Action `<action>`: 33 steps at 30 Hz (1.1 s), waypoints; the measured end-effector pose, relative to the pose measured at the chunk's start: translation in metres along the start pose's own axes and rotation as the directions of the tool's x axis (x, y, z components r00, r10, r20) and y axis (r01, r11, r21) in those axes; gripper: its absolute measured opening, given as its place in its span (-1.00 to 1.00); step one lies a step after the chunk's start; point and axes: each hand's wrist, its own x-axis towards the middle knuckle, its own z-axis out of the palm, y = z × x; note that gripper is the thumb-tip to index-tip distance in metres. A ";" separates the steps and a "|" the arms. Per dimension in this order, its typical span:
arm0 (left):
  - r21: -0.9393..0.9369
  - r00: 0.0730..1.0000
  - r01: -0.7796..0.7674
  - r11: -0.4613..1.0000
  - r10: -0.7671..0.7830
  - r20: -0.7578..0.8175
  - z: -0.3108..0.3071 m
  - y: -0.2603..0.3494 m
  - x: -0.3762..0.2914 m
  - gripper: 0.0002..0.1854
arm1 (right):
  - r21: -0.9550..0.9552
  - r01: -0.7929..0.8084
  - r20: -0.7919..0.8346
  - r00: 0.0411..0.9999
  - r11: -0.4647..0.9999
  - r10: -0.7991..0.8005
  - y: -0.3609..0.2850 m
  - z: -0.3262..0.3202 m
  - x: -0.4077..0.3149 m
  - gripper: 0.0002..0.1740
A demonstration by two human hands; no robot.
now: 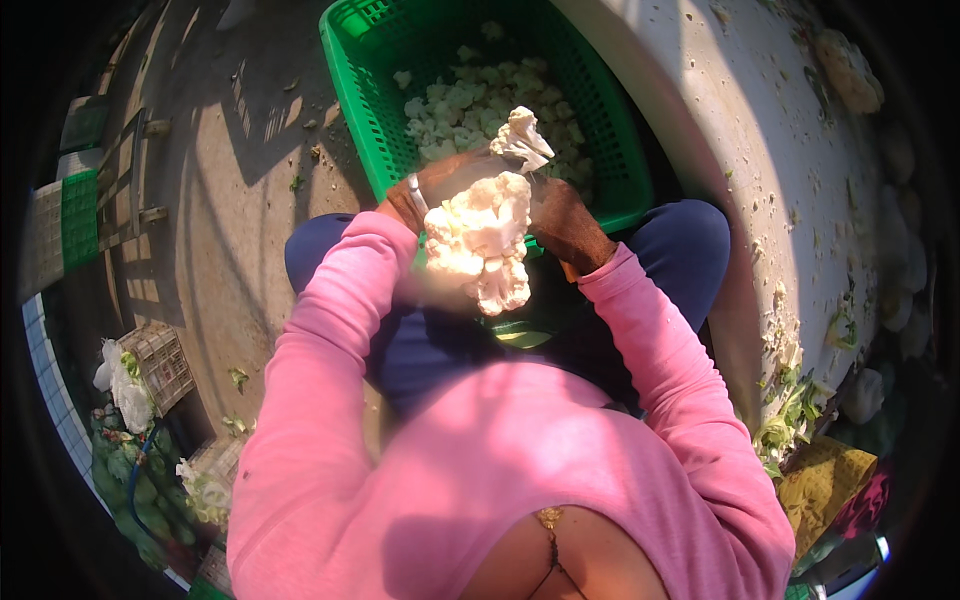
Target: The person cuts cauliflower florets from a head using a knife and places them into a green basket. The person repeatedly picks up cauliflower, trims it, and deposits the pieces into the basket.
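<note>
A large pale cauliflower piece (484,236) is held up over my lap, lit by sun. My left hand (454,176), with a bangle at the wrist, curls behind it from the upper left. Just above the fingers is a smaller cut floret (523,140) with its stem showing; which hand bears it is not plain. My right hand (564,217) comes close against the right side of the large piece. Its fingertips are blurred and partly hidden, so any tool in them cannot be made out. Beneath both hands, a green plastic basket (349,97) contains many loose cauliflower florets (480,105).
To the right runs a pale ledge (739,150) strewn with crumbs, leaf trimmings (787,420) and cauliflower heads (847,71) along its far side. A patterned yellow cloth or bag (825,487) lies lower right. Plastic crates (161,367) stand on the concrete floor (217,285) at left.
</note>
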 end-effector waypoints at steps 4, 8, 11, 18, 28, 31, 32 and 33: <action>-0.549 0.979 0.183 0.816 -0.204 0.023 0.000 0.006 -0.002 -0.67 | 0.202 -0.282 0.291 0.932 0.938 0.218 -0.016 -0.032 0.005 -0.75; -0.940 0.921 0.303 -0.154 -0.205 0.331 -0.002 0.027 0.002 -0.72 | 0.035 -0.283 0.161 0.948 0.958 0.275 -0.049 -0.065 -0.011 -0.79; -0.840 0.823 0.422 0.341 -0.532 0.198 -0.004 0.037 0.005 -0.72 | 0.119 -0.291 -0.150 0.940 0.949 0.307 -0.058 -0.060 -0.011 -0.70; -0.696 0.791 0.534 0.481 -0.574 0.211 0.007 0.010 0.005 -0.65 | 0.412 -0.418 0.151 0.907 0.809 0.392 -0.017 -0.058 0.026 -0.47; -0.820 0.859 0.210 0.532 -0.501 -0.105 0.025 -0.042 0.024 -0.65 | 0.811 -0.335 0.054 0.859 0.479 0.509 -0.001 -0.046 0.045 -0.60; -0.986 0.829 0.071 0.151 -0.559 -0.026 0.024 -0.044 0.030 -0.62 | 0.821 -0.317 0.035 0.858 0.474 0.513 0.014 -0.048 0.048 -0.61; -0.996 0.825 0.012 0.090 -0.564 -0.041 0.025 -0.044 0.033 -0.63 | 0.822 -0.303 0.025 0.865 0.483 0.500 0.019 -0.045 0.048 -0.62; -0.999 0.814 -0.041 0.014 -0.579 -0.042 0.024 -0.043 0.033 -0.63 | 0.784 -0.350 0.005 0.829 0.512 0.560 0.023 -0.043 0.048 -0.62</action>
